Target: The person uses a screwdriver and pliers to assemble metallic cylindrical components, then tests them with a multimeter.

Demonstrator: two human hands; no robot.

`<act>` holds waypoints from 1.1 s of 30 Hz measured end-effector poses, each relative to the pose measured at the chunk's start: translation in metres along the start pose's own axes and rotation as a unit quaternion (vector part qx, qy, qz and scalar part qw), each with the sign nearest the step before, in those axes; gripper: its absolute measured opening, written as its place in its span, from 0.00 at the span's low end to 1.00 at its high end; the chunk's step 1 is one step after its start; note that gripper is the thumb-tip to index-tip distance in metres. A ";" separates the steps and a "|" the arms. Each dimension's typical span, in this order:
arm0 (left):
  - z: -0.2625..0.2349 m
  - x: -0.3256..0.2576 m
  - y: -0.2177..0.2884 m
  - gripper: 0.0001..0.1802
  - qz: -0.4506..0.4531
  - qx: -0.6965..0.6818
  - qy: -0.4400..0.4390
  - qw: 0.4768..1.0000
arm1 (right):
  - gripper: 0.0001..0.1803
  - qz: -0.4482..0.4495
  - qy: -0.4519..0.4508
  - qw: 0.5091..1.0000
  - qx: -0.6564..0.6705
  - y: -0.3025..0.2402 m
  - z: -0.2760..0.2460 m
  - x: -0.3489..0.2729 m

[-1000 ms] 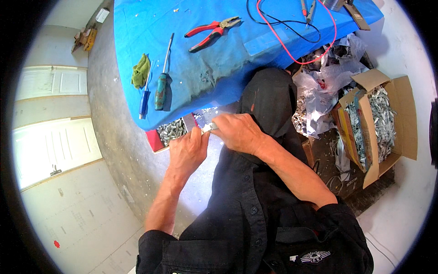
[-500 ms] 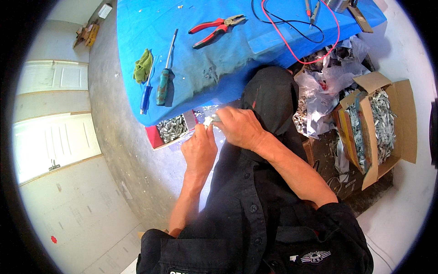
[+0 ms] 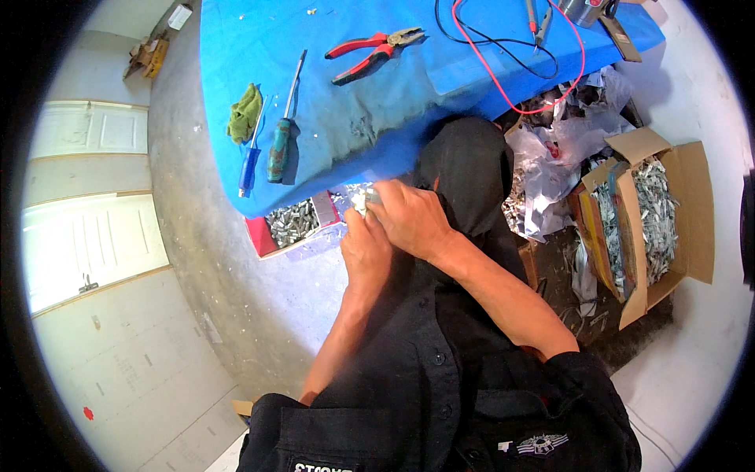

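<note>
Close together in front of my lap, just below the table's near edge, my left hand (image 3: 366, 250) and my right hand (image 3: 410, 222) are both closed. Between their fingertips is a small white piece (image 3: 359, 201), partly covered by the fingers. A grey, metal-looking bit (image 3: 373, 195) shows at my right fingertips; whether it is joined to the white piece I cannot tell. Beneath and left of the hands stands a red and white box (image 3: 258, 236) of small silvery metal cylinders (image 3: 292, 223).
On the blue-covered table (image 3: 259, 47) lie red-handled pliers (image 3: 376, 53), a teal screwdriver (image 3: 281, 149), a thin blue screwdriver (image 3: 249, 167), a green cloth (image 3: 244, 115) and red and black leads (image 3: 503, 93). At right are plastic bags (image 3: 544, 177) and a cardboard box (image 3: 696, 212) of metal strips (image 3: 659, 216).
My left hand has shifted right and slightly up, nearer my right hand. My right hand is almost where it was, and the white piece remains between them.
</note>
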State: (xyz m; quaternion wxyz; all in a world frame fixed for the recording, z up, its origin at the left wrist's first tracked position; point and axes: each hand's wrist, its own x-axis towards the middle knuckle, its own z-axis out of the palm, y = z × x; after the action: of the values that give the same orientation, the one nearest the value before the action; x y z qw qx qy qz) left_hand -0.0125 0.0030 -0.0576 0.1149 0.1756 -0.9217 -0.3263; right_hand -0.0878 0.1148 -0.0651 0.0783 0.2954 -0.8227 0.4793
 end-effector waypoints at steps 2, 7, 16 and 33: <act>0.001 -0.001 -0.002 0.08 0.004 -0.027 0.002 1.000 | 0.13 0.005 -0.001 1.000 0.006 -0.001 0.000 0.000; -0.019 0.008 -0.013 0.05 0.034 -0.012 -0.032 0.999 | 0.14 0.035 -0.030 0.997 0.057 -0.008 -0.008 0.000; -0.031 0.019 -0.017 0.05 0.094 -0.028 -0.038 0.994 | 0.15 0.094 -0.113 0.973 0.180 -0.003 -0.017 0.010; -0.052 0.020 -0.020 0.11 0.074 -0.018 -0.046 0.996 | 0.16 0.067 -0.041 0.973 0.216 0.000 -0.012 0.009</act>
State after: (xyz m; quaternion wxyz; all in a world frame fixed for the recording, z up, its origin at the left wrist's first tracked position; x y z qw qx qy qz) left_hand -0.0087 -0.0485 -0.0287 0.1000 0.0893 -0.9303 -0.3414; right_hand -0.0969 0.1215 -0.0548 -0.0532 0.2689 -0.7204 0.6371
